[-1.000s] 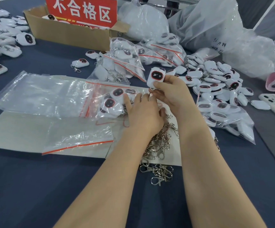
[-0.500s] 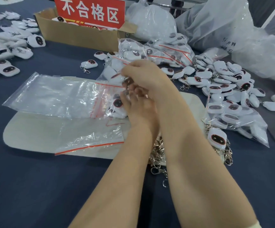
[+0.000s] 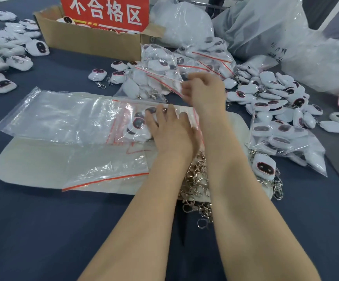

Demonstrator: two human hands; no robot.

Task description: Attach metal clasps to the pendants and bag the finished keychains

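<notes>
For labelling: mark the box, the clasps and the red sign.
box (image 3: 91, 44), head view, front wall.
clasps (image 3: 197, 179), head view, middle of the pile.
sign (image 3: 105, 11), head view, red face.

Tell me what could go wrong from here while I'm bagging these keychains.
1. The forearms lie over the loose clasps; a sweep could drag more off the white mat, and some already lie off it.
2. The left hand only rests on the bag of pendants; they might slide out if its mouth is open.
3. The right hand is blurred beside the filled bags and may knock them.
</notes>
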